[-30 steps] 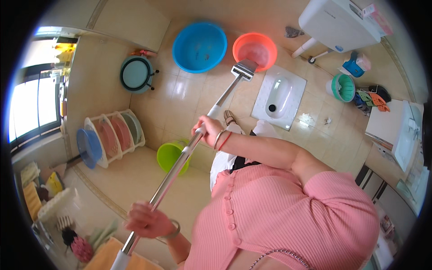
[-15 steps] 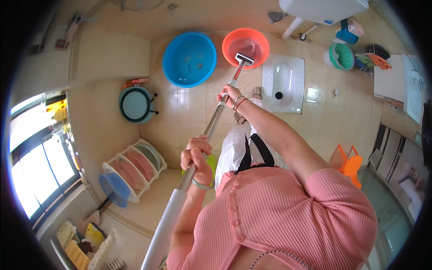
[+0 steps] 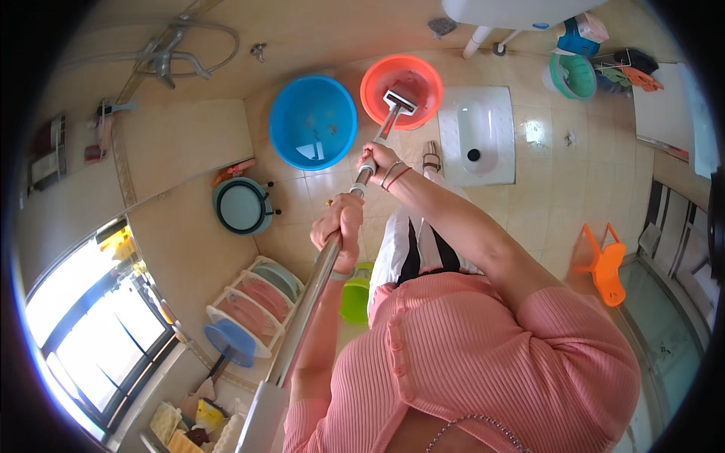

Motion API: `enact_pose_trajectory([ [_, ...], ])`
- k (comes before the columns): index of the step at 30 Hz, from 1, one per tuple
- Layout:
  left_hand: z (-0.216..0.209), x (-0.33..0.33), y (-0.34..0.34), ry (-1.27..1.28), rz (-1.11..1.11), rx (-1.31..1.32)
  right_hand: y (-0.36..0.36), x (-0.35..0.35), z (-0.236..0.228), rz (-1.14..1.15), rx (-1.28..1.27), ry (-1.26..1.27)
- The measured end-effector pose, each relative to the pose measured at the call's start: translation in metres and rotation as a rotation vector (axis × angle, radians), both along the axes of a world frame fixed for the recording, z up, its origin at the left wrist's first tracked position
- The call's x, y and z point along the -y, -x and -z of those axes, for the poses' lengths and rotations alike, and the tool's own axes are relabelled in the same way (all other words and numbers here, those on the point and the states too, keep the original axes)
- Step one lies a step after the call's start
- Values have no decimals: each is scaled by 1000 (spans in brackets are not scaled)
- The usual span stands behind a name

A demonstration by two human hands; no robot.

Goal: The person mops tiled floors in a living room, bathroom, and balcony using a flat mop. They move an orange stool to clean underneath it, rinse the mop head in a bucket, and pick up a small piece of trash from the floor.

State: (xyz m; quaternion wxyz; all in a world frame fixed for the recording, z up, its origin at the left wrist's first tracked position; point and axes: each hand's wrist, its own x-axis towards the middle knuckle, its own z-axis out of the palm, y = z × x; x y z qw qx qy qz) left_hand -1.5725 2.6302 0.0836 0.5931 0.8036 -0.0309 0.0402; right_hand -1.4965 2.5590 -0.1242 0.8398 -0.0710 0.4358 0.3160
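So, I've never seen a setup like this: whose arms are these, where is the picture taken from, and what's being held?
There's no machine here, just a person's bare hands. A wide fisheye camera on the head looks down, so straight edges bend. The left hand and, farther along, the right hand both grip a long-handled mop. Its head shows within the outline of an orange-red basin; whether it touches the basin is hard to tell. On the tiled floor are also a blue basin, left of the orange-red one, and a green bucket. A squat toilet is to the right.
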Motion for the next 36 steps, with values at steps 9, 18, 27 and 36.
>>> enact_pose_trajectory([
  [9,-11,45,-65,100,1,21,-62,28,10,161,-154,-86],
  [18,6,56,-102,34,146,-82,-69,35,-10,229,-190,-101],
  [27,16,57,-122,75,163,-58,-92,38,3,184,-234,-55],
  [36,30,31,-152,140,389,-19,-101,22,12,253,-294,-128],
])
